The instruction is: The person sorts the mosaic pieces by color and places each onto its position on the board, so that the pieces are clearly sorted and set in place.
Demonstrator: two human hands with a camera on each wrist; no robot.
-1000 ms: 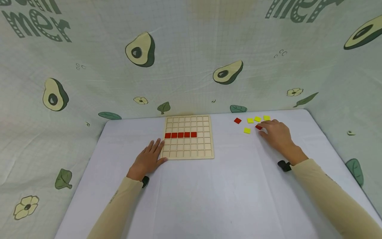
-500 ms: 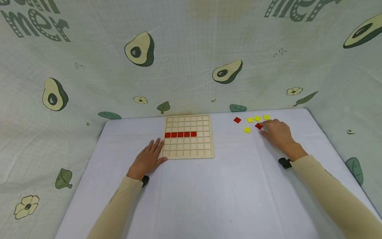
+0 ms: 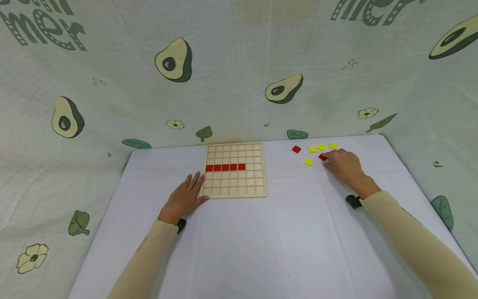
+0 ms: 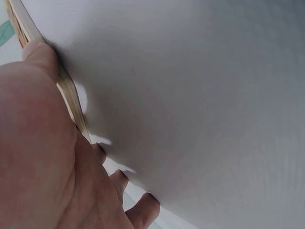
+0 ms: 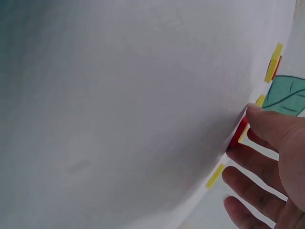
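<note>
Your left hand (image 3: 184, 198) lies flat on the white tablecloth (image 3: 261, 241), fingers straight and relaxed, its fingertips against the near left corner of the square pale wooden grid board (image 3: 235, 170) — in the left wrist view the thumb presses the board's edge. If that hand slackens or shoves, the board could skid on the cloth and the row of five red square tiles (image 3: 225, 167) seated in its cells might jump out of place. To the right, past a lone red square tile (image 3: 296, 149) and the loose yellow square tiles (image 3: 308, 161), your right hand (image 3: 345, 166) has thumb and forefinger on the small red square tile (image 3: 323, 157), which lies on the cloth among the yellow ones, well apart from the board. In the right wrist view that tile looks tipped up on edge against the thumb, so I judge it a light pinch — thin and smooth, the tile could slip out and flip, or the fingers could drag a neighbouring yellow tile along with it. Hard to make out: how firmly the tile is held, since the hand covers most of it in the head view; the board's cells from the left wrist view, which shows only its edge; and whether a further tile lies under your right palm.
</note>
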